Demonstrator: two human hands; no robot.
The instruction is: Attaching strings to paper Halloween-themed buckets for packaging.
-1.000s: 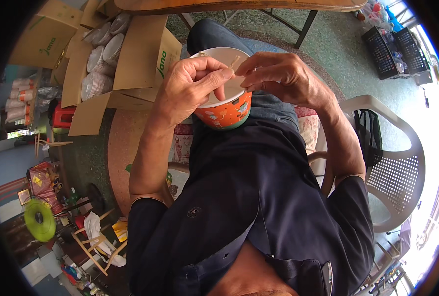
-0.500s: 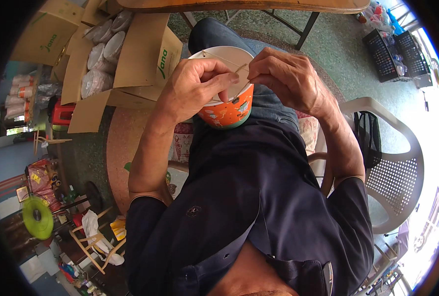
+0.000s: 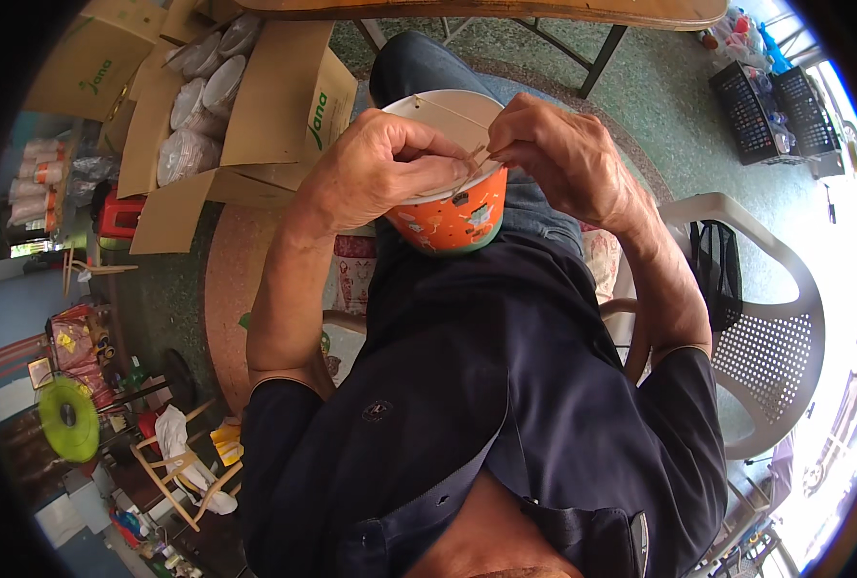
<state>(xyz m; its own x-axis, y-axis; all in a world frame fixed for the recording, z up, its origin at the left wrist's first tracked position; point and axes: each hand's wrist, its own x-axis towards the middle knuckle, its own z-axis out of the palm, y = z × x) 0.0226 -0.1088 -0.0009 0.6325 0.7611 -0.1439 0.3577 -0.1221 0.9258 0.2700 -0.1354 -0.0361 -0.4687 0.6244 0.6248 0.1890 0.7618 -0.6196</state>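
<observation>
An orange paper tub (image 3: 448, 222) with a printed pattern, a green base and a white inside rests upright on my lap. A thin tan string (image 3: 475, 154) runs from the far left of its rim across the mouth to the near right side. My left hand (image 3: 400, 166) reaches over the tub's left rim, thumb and fingers pinching the string. Just beside it my right hand (image 3: 565, 159) is closed in a pinch at the right rim, with the string running to its fingertips. The exact knot or loop between the fingers is too small to make out.
At the left stands an open cardboard box (image 3: 274, 106) with stacks of wrapped white tubs (image 3: 193, 154). A wooden table (image 3: 506, 10) lies ahead, black crates (image 3: 751, 111) far right. A beige plastic chair (image 3: 770, 356) stands at my right, a green fan (image 3: 69, 419) at lower left.
My left fingertips have moved right and slightly down, closer to the right hand, so the gap between them has narrowed. The tub has shifted a little to the right.
</observation>
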